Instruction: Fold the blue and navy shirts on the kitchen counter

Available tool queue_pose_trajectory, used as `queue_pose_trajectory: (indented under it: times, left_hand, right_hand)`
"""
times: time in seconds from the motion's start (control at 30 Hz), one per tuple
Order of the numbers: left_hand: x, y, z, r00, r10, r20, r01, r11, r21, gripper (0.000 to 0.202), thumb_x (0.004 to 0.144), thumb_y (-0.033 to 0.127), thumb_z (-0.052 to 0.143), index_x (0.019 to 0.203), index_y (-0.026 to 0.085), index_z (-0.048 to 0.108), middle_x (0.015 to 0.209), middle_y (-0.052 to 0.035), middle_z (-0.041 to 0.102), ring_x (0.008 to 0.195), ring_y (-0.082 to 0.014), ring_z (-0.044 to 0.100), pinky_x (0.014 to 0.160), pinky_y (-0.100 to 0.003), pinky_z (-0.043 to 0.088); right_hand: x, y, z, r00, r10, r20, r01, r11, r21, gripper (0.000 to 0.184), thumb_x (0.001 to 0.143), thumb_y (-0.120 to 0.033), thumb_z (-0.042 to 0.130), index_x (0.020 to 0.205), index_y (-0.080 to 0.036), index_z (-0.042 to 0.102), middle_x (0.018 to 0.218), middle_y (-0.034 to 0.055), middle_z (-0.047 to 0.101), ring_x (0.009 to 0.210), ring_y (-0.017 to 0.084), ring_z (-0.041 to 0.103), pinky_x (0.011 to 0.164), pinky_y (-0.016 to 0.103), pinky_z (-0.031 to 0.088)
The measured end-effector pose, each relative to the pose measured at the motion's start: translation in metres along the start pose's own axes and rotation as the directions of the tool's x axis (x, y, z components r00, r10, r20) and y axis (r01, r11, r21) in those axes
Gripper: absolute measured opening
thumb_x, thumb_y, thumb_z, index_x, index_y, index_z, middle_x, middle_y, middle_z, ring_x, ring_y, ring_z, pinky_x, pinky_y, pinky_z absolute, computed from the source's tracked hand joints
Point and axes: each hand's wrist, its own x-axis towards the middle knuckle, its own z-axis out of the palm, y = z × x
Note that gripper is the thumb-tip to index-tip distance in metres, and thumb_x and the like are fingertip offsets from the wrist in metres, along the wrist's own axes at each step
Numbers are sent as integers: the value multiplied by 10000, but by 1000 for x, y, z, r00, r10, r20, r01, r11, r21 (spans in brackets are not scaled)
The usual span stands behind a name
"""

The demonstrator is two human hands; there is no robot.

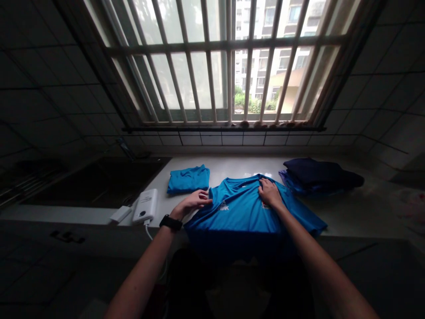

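A bright blue T-shirt (244, 212) lies face up on the pale countertop (352, 208), its lower part hanging over the front edge. My left hand (194, 201), with a black watch on its wrist, pinches the shirt's left sleeve edge. My right hand (269, 192) presses on the chest near the collar, its fingers curled into the cloth. A folded blue shirt (188, 179) rests to the left, just beyond my left hand.
A stack of dark navy and blue folded clothes (320, 176) sits at the right. A white power bank (145, 205) with a cable and a small white block (121, 214) lie at the left, beside a dark sink (99, 181). A barred window (226, 62) rises behind.
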Motion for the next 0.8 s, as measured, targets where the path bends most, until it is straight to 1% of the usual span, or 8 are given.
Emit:
queue_pose_trajectory:
  times: [0.1, 0.17, 0.23, 0.3, 0.43, 0.57, 0.67, 0.8]
  left_hand:
    - [-3, -3, 13, 993, 121, 5, -117, 943, 310, 497, 515, 306, 926, 916, 161, 670, 906, -27, 678, 857, -207, 628, 714, -269, 481]
    - [-5, -2, 18, 986, 163, -14, -142, 895, 424, 465, 475, 347, 932, 798, 174, 646, 798, 3, 628, 776, -190, 585, 653, -262, 437]
    - [-8, 1, 19, 988, 149, 36, -150, 879, 452, 426, 504, 386, 914, 676, 192, 576, 672, 40, 537, 656, -151, 504, 569, -253, 365]
    - [-11, 5, 14, 991, 115, 74, -135, 912, 387, 415, 589, 417, 872, 643, 200, 523, 621, 61, 468, 579, -117, 427, 518, -247, 310]
    - [-12, 9, -8, 998, 56, -8, -55, 997, 59, 407, 636, 345, 858, 680, 202, 480, 634, 72, 450, 524, -69, 389, 469, -209, 304]
    - [-6, 3, -30, 996, -43, -79, 26, 979, -203, 359, 658, 224, 847, 689, 198, 490, 576, 86, 420, 446, -36, 352, 410, -176, 300]
    - [-8, -6, -34, 994, -73, -75, 54, 971, -235, 297, 662, 197, 849, 755, 182, 567, 600, 64, 497, 456, -45, 429, 424, -176, 363]
    - [-12, -17, -21, 999, -19, -37, 18, 1000, -25, 516, 518, 193, 931, 936, 177, 628, 871, -35, 682, 775, -166, 672, 684, -276, 555]
  right_hand:
    - [0, 1, 1, 1000, -10, -8, 10, 1000, 9, 491, 964, -228, 399, 1414, -107, 554, 1515, 156, 519, 1418, 254, 441, 1174, 417, 300]
    - [0, 1, 1, 1000, -18, -15, 18, 1000, 13, 488, 963, -229, 402, 1410, -107, 557, 1514, 156, 520, 1416, 255, 443, 1171, 418, 303]
    - [0, 1, 2, 1000, -22, -18, 22, 1000, 13, 485, 967, -228, 400, 1409, -105, 557, 1517, 156, 518, 1416, 255, 443, 1170, 417, 304]
    - [0, 1, 2, 1000, -22, -16, 22, 1000, 14, 484, 969, -228, 399, 1410, -103, 556, 1516, 155, 519, 1415, 254, 445, 1170, 417, 305]
    - [-1, 0, 0, 1000, -19, -10, 19, 1000, 15, 485, 965, -217, 401, 1407, -95, 560, 1506, 164, 527, 1413, 262, 447, 1170, 427, 310]
    - [-1, 0, -1, 1000, -18, -17, 18, 1000, 20, 484, 961, -219, 407, 1402, -100, 567, 1493, 166, 540, 1391, 277, 470, 1162, 441, 323]
    - [-1, 0, 0, 1000, -18, -19, 18, 1000, 23, 482, 958, -217, 410, 1396, -97, 570, 1491, 167, 541, 1398, 273, 463, 1162, 435, 322]
    - [0, 1, 2, 999, -20, -29, 21, 999, 27, 478, 953, -217, 417, 1387, -96, 577, 1496, 171, 534, 1400, 269, 460, 1166, 429, 320]
